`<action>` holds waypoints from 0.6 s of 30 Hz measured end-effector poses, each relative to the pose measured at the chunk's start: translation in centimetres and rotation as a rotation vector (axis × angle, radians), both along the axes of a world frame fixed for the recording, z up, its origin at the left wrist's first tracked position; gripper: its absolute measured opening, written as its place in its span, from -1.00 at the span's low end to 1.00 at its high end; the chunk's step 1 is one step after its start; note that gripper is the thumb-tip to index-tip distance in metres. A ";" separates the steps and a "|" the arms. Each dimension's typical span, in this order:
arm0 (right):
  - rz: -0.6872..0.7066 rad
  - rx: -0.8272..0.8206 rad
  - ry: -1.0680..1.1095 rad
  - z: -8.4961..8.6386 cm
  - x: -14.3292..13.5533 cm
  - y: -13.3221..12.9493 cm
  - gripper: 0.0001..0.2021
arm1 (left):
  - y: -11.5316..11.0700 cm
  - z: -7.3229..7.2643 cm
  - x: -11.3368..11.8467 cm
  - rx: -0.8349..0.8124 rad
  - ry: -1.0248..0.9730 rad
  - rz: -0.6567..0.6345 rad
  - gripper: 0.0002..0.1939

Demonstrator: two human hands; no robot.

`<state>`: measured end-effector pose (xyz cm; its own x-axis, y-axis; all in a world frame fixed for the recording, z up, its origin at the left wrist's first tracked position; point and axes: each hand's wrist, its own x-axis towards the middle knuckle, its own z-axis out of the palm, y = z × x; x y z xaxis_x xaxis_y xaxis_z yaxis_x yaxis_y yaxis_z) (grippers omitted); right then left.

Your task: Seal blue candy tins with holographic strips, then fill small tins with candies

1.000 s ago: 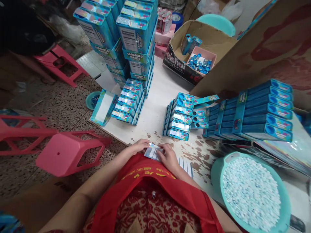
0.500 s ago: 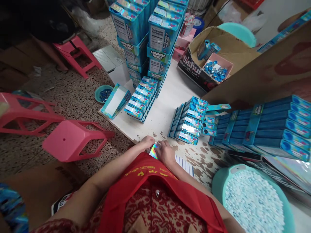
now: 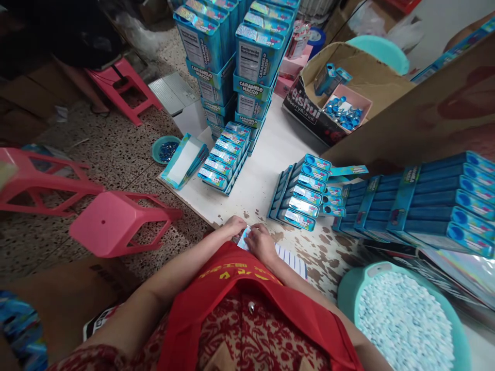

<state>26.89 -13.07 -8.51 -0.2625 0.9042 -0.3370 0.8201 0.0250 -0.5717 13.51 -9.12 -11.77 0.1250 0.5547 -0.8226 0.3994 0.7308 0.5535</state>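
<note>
At the table's near edge, in front of the red apron, both hands meet over a small shiny holographic sheet point(image 3: 243, 239). My left hand point(image 3: 234, 226) pinches its far left corner with closed fingertips. My right hand point(image 3: 261, 242) is curled over its right side, fingers bent, hiding part of it. Beside my right wrist lies a white sheet with blue stripes point(image 3: 292, 260). Just beyond, to the right, a tray of blue candy tins point(image 3: 305, 193) stands on the table. Another row of tins point(image 3: 224, 159) sits farther left.
Tall stacks of blue tins point(image 3: 253, 62) rise at the back. More bundled tins point(image 3: 433, 198) lie at right, above a turquoise tub of small pale candies point(image 3: 406, 319). A cut-open carton point(image 3: 309, 111) holds a pink box of blue pieces. Pink stools point(image 3: 102, 221) stand on the left.
The shiny sheet has tilted slightly, its rainbow glare fading to pale blue. My right hand has shifted a little to the left; my left hand is nearly still.
</note>
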 end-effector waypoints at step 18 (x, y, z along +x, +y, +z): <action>-0.509 0.231 0.522 13.2 4.1 2.4 -0.79 | 1.9 12.6 1.7 0.441 -0.540 -0.111 -0.65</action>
<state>31.00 -10.69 4.71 0.1325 0.9886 -0.0712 0.3872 -0.1177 -0.9144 15.22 -7.22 0.88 0.5271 0.7828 -0.3308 0.0446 0.3633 0.9306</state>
